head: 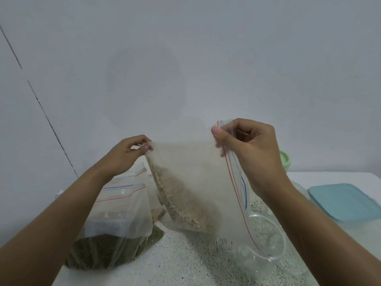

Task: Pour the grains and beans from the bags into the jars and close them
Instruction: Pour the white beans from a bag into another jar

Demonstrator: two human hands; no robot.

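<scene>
Grain bag point(191, 182) is the biggest thing. It is held up in the middle, above the speckled tabletop point(185, 263), and tipped so its zip edge runs down toward 5 o'clock. The tan grains point(181, 203) lie in a heap on the side away from the zip, so I think none are pouring yet.

A bag of green beans point(115, 230) stands at 7 o'clock. The clear jar point(282, 240) sits at 5 o'clock, and the low corner of the zip edge dips into it. A blue-green lid point(346, 201) lies at 4 o'clock.

The left hand point(125, 153) pinches the bag's bottom corner. The right hand point(253, 145) pinches the top of the zip edge, its fingers point(218, 133) curled on the plastic.

To do this well, lift the left corner slowly so the grains slide down. Hold the zip corner inside the jar. If it goes too fast, grains may jump out.
</scene>
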